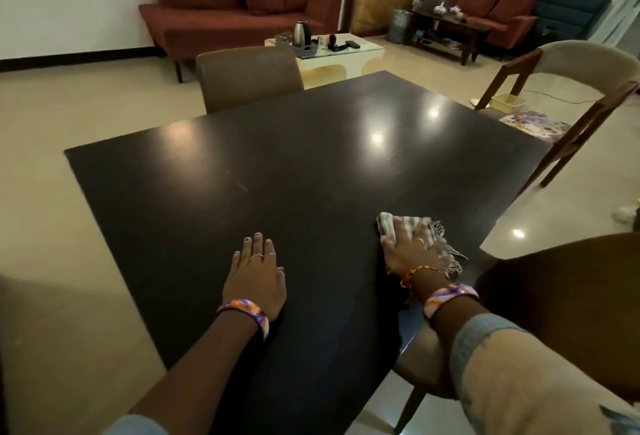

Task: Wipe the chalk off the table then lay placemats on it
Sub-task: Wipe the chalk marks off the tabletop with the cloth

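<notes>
**Cloth pressed flat on dark table, near right edge**

Striped cloth (414, 232) with frayed fringe lies on the dark table (294, 164), close to its right edge, bunched under the right hand (407, 249). Right hand's fingers lie straight on top of the cloth, pressing it down, not curled round it. Left hand (256, 275) rests palm-down on bare tabletop to the left of the cloth, fingers straight and relaxed, holding nothing. Hands apart, not touching. No chalk marks clearly readable on the surface; a faint scuff near the middle. Placemats (535, 124), patterned, sit on the seat of a wooden chair (588, 95) beyond the right table edge. Brown chair (247, 77) at the far side. Red sofa (235, 8) and low white table (346, 53) with kettle (300, 32) behind.
</notes>
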